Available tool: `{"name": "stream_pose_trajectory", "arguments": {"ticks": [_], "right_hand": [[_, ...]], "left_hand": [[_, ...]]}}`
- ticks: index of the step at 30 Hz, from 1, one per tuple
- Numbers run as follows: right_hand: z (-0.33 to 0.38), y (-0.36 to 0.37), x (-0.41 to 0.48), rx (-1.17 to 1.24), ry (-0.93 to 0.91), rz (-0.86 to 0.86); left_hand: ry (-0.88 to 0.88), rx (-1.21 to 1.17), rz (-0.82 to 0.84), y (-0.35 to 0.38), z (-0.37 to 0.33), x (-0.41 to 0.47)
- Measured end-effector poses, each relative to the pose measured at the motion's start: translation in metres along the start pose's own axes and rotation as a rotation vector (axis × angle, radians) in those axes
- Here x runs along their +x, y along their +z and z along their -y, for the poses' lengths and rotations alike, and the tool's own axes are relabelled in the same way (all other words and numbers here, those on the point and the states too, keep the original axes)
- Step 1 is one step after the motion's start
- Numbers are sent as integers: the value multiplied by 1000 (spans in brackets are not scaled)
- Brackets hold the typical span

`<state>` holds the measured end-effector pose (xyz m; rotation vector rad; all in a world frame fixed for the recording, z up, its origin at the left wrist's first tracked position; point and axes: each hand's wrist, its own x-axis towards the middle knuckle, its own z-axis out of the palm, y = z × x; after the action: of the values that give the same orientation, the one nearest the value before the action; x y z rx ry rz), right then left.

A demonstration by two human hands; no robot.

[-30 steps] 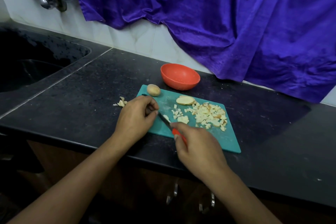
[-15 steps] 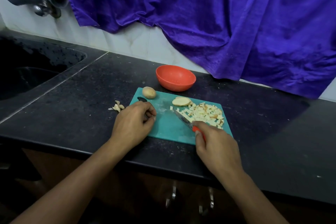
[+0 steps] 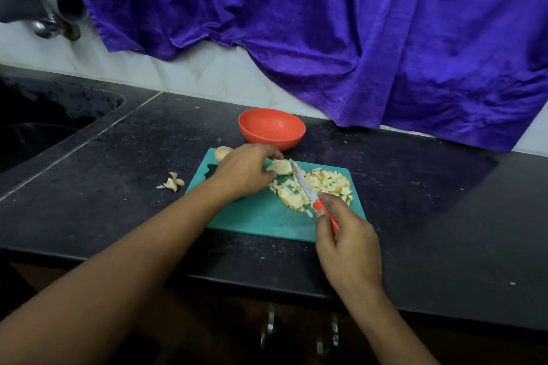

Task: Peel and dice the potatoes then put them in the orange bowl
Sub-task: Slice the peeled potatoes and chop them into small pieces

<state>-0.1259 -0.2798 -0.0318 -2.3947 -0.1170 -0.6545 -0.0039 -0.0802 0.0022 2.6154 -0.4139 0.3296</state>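
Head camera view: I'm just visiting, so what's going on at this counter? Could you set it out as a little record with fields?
Setting: dark counter, purple cloth behind
Left hand: holds potato half on teal cutting board
Right hand: grips knife, blade across diced potato
Orange bowl: behind the board, no potato visible inside
Whole potato: board's far left corner
Peels: on the counter, left of the board
Stage: dicing under way

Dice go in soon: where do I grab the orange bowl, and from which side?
Pinch the near rim of the orange bowl, coming from the cutting board side: it stands upright, mouth open, and the purple cloth hangs close behind.
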Motion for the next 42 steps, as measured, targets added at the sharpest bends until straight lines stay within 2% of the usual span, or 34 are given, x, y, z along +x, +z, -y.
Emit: {"name": "stream_pose_trajectory", "arguments": {"ticks": [3,9,15,23,28,33,42], "right_hand": [[0,0,0,8,1,-3],[-1,0,0,12,-9,-10],[0,0,0,-8,-4,3],[0,1,0,-28,-6,17],[0,1,0,-40,17,25],[2,-1,0,-41,21,37],[6,-1,1,-19,18,111]], "left_hand": [[-13,54,95,8,-2,16],[-37,56,21,12,-3,21],[-86,-66,-199,6,-2,4],[-53,-161,-375,-5,8,-37],[7,-60,-338,-4,16,-58],[151,-36,-189,6,20,-79],[47,-53,-102,8,25,-83]]}}
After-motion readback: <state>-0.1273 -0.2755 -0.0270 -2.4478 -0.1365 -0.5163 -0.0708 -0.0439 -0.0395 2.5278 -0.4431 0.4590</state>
